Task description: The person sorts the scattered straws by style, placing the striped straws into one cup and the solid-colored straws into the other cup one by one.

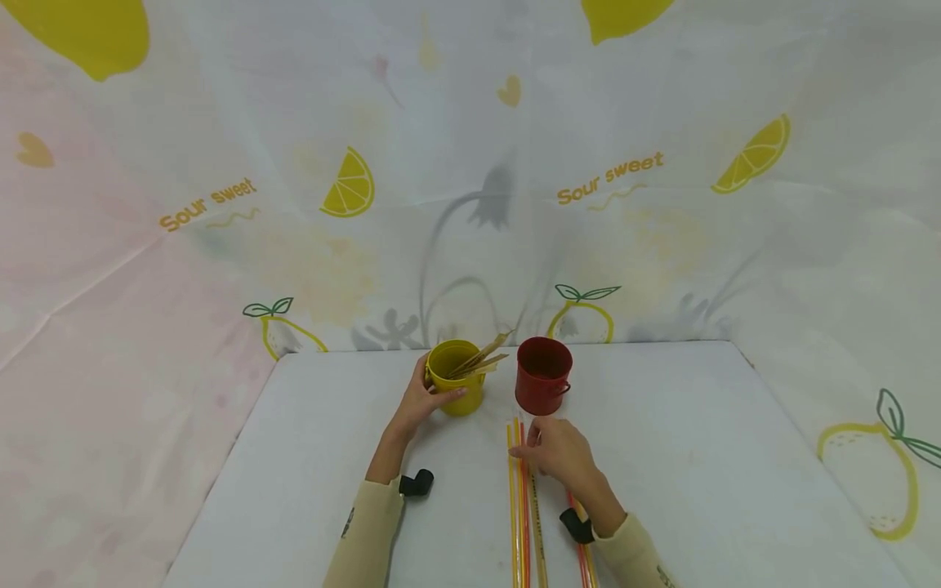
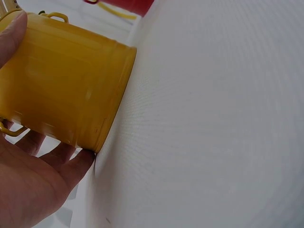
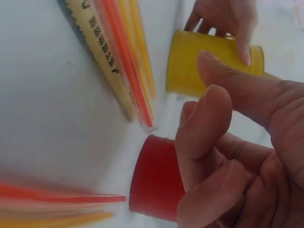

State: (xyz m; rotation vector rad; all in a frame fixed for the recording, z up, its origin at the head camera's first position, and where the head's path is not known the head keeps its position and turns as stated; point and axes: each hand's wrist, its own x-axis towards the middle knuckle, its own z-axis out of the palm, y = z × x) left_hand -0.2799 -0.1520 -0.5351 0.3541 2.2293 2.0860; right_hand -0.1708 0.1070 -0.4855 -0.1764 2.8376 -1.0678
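Note:
My left hand (image 1: 419, 404) grips a yellow bucket (image 1: 465, 400), thumb across its front; in the left wrist view, fingers (image 2: 71, 164) support the bucket's (image 2: 61, 85) side near its base. Tan paper-like strips or sticks (image 1: 481, 359) lean out of its mouth. My right hand (image 1: 562, 453) hovers over the upper ends of yellow and red sticks (image 1: 515, 510) and a printed tan one (image 1: 538, 531). Its fingers are loosely bent, thumb apart, with nothing visible between them in the right wrist view. A red bucket (image 1: 537, 394) stands upright just beyond it.
More red and yellow sticks (image 1: 584, 563) lie beneath and beside my right forearm. The white tabletop (image 1: 698, 457) extends to both sides, and a lemon-printed cloth (image 1: 470, 163) hangs behind its far edge.

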